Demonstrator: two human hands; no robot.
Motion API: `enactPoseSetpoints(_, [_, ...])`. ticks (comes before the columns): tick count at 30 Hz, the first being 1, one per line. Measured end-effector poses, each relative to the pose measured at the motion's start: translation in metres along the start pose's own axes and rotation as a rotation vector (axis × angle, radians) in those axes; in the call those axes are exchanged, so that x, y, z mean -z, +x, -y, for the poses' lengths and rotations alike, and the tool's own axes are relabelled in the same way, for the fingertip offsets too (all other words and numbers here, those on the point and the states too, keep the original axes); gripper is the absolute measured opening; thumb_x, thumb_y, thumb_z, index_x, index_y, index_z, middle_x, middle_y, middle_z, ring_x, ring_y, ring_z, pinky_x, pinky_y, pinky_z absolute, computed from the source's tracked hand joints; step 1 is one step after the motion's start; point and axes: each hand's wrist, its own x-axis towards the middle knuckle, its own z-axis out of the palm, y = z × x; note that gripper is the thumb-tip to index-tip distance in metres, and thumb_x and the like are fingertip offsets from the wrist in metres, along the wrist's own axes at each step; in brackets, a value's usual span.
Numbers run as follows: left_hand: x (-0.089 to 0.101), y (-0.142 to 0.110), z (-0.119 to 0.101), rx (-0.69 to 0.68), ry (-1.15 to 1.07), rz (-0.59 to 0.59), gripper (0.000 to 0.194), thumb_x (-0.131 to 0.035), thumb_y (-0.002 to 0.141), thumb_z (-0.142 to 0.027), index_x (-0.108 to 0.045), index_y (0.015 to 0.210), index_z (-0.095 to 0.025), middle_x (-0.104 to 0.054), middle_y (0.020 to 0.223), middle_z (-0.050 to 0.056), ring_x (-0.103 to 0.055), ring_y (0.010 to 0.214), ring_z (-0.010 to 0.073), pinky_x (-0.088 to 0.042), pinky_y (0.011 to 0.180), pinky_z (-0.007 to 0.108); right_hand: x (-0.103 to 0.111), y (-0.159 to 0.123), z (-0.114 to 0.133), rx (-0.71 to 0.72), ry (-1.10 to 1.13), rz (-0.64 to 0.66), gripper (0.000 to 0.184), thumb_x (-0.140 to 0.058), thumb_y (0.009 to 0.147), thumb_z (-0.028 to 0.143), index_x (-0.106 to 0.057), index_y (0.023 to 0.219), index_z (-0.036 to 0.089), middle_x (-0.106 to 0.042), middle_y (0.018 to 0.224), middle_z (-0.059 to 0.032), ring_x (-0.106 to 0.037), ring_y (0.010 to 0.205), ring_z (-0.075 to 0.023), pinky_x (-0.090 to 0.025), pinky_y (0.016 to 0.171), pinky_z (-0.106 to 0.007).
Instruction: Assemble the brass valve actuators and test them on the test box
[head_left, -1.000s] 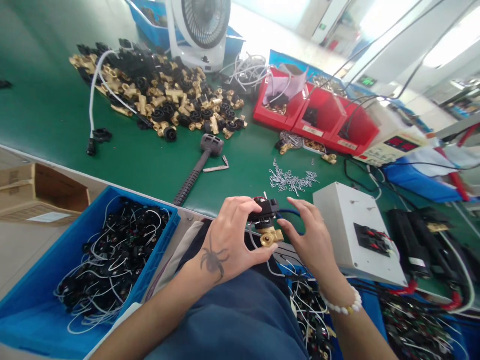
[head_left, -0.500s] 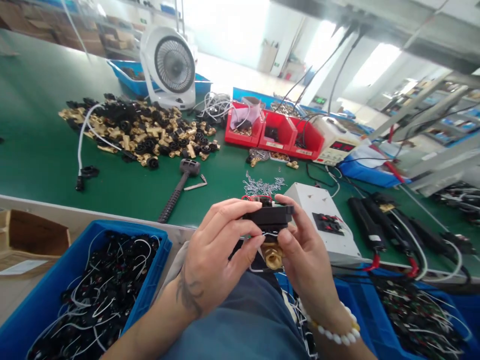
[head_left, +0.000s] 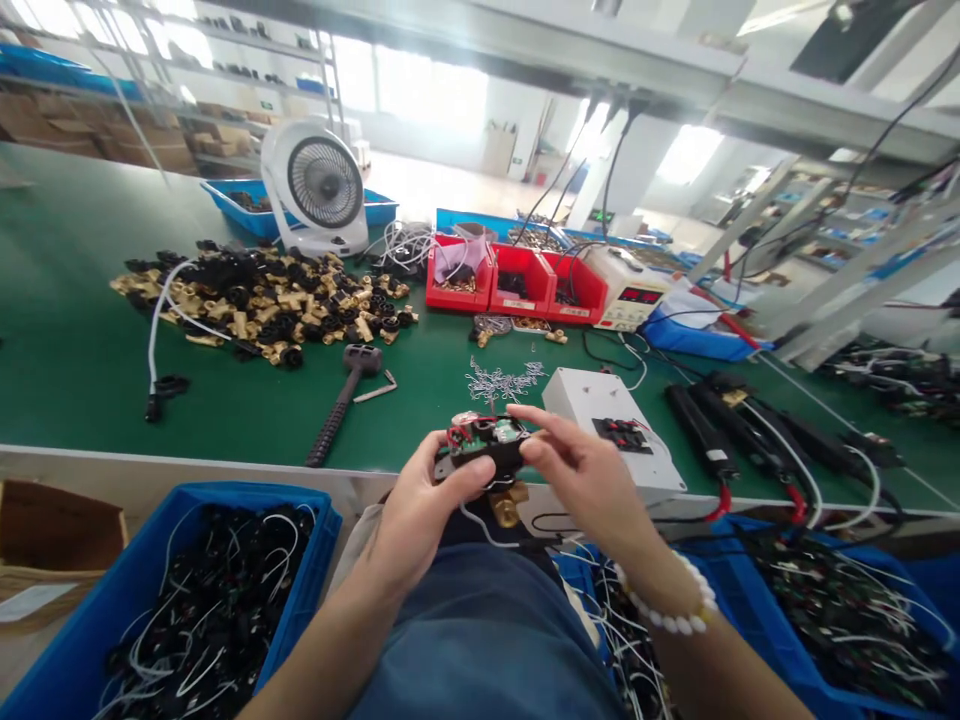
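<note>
Over my lap I hold a black valve unit [head_left: 484, 450] with a brass fitting [head_left: 508, 505] below it and a small circuit board showing on top. My left hand [head_left: 420, 515] is closed around its left side, thumb across the front. My right hand [head_left: 581, 480] pinches the right end with thumb and fingers; a white bead bracelet sits on that wrist. A thin white wire hangs from the unit.
A blue crate of black wired parts [head_left: 187, 600] stands at my left, another [head_left: 840, 610] at my right. On the green bench [head_left: 82, 370] lie a brass-and-black parts pile [head_left: 262, 295], a black mallet [head_left: 341, 395], metal clips [head_left: 502, 380], a white switch box [head_left: 611, 425], red bins [head_left: 517, 280] and a fan [head_left: 315, 190].
The view has tilted upward, showing more of the room. The unit has been turned so its circuit board faces up, and my hands hold it slightly lower.
</note>
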Motion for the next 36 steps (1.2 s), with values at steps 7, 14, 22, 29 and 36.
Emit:
enactPoseSetpoints(7, [-0.012, -0.024, -0.017, -0.119, 0.199, -0.085, 0.050, -0.088, 0.071, -0.033, -0.061, 0.112, -0.022, -0.075, 0.092, 0.000, -0.072, 0.078, 0.0173, -0.058, 0.072, 0.025, 0.106, 0.086, -0.076, -0.172, -0.516, -0.266, 0.023, -0.075, 0.075, 0.032, -0.077, 0.090, 0.015, -0.077, 0.095, -0.0125, -0.069, 0.093, -0.0289, -0.051, 0.093, -0.045])
enactPoseSetpoints(14, [-0.021, -0.039, -0.029, -0.083, 0.156, -0.067, 0.054, -0.087, 0.068, -0.026, -0.061, 0.116, -0.023, -0.076, 0.099, 0.001, -0.073, 0.076, 0.0178, -0.060, 0.071, 0.026, 0.112, 0.097, -0.113, -0.265, -0.352, -0.122, 0.027, -0.082, 0.067, 0.041, -0.075, 0.076, 0.017, -0.074, 0.076, -0.0068, -0.065, 0.073, -0.0212, -0.051, 0.075, -0.034])
enactPoseSetpoints(22, [-0.021, -0.042, -0.027, -0.121, 0.157, -0.032, 0.058, -0.087, 0.067, -0.024, -0.058, 0.118, -0.024, -0.076, 0.098, 0.000, -0.073, 0.074, 0.0159, -0.060, 0.071, 0.024, 0.107, 0.093, -0.117, -0.245, -0.278, -0.203, 0.024, -0.074, 0.072, 0.037, -0.074, 0.085, 0.016, -0.073, 0.079, -0.0060, -0.063, 0.074, -0.0188, -0.050, 0.080, -0.034])
enactPoseSetpoints(29, [-0.018, -0.041, -0.025, -0.239, 0.200, 0.039, 0.058, -0.087, 0.068, -0.023, -0.058, 0.118, -0.024, -0.077, 0.099, 0.001, -0.075, 0.082, 0.0194, -0.062, 0.077, 0.027, 0.103, 0.093, -0.114, -0.220, -0.276, -0.212, 0.023, -0.072, 0.072, 0.039, -0.073, 0.081, 0.017, -0.072, 0.076, -0.0051, -0.061, 0.071, -0.0182, -0.050, 0.080, -0.034])
enactPoseSetpoints(36, [-0.017, -0.032, -0.018, -0.063, -0.056, -0.021, 0.053, -0.080, 0.081, -0.049, -0.066, 0.119, -0.015, -0.077, 0.104, 0.010, -0.076, 0.090, 0.0243, -0.062, 0.077, 0.030, 0.101, 0.091, -0.112, -0.219, -0.291, -0.233, 0.022, -0.072, 0.074, 0.040, -0.073, 0.078, 0.018, -0.073, 0.077, -0.0066, -0.061, 0.070, -0.0185, -0.050, 0.075, -0.033])
